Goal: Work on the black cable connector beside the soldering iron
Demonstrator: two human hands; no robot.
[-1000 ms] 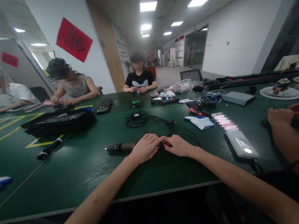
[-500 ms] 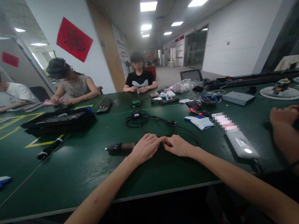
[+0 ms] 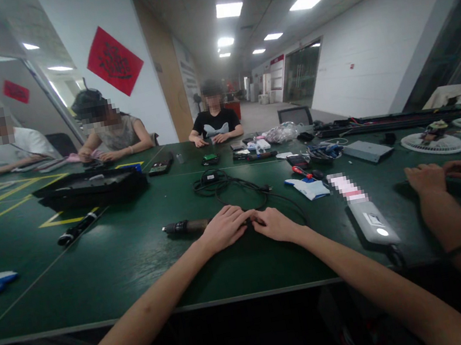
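An electric screwdriver (image 3: 184,227) with a dark, tapered nose lies on the green table, its tip pointing left. My left hand (image 3: 226,228) is closed over the rear part of its body. Close beside it, my right hand (image 3: 273,224) has its fingers curled and pinched at the tool's tail end, touching the left fingertips. Both hands cover that end, so its details are hidden. Behind the hands lies a black cable (image 3: 236,181) in loose loops, with a small black box (image 3: 210,177) and a plug (image 3: 266,188).
A black tray (image 3: 90,188) and a dark cylindrical tool (image 3: 77,228) stand to the left. On the right are a glove (image 3: 311,188), a red-handled screwdriver (image 3: 300,171), a white device (image 3: 373,223) and a co-worker's hands (image 3: 432,178). Other people sit across the table.
My hands and the electric screwdriver stay put. The co-worker's hands at right have shifted slightly left and apart. Across the table, a person's hand has lowered to the tabletop.
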